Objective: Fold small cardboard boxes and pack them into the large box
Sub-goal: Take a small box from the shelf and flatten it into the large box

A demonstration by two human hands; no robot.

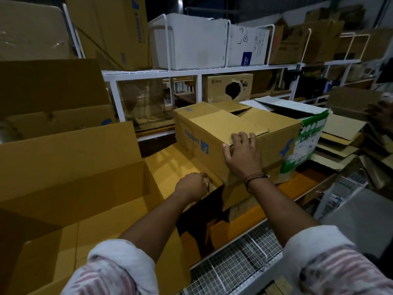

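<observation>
A folded brown cardboard box [204, 133] with blue print stands in the middle, its top flaps partly closed. My right hand [242, 154] grips its near top edge, fingers curled over the flap. Below it, my left hand [192, 185] pinches the edge of a brown cardboard flap [170, 167] at the corner of the large open box [70, 162], which spreads across the left. The inside of the large box is dark beside my left wrist.
A white and green box [308, 141] stands right of the small box. White shelving [197, 71] with several cartons runs behind. Flat cardboard sheets [344, 133] are stacked at right, where another person's hand [380, 113] shows. A wire mesh rack [240, 258] lies below.
</observation>
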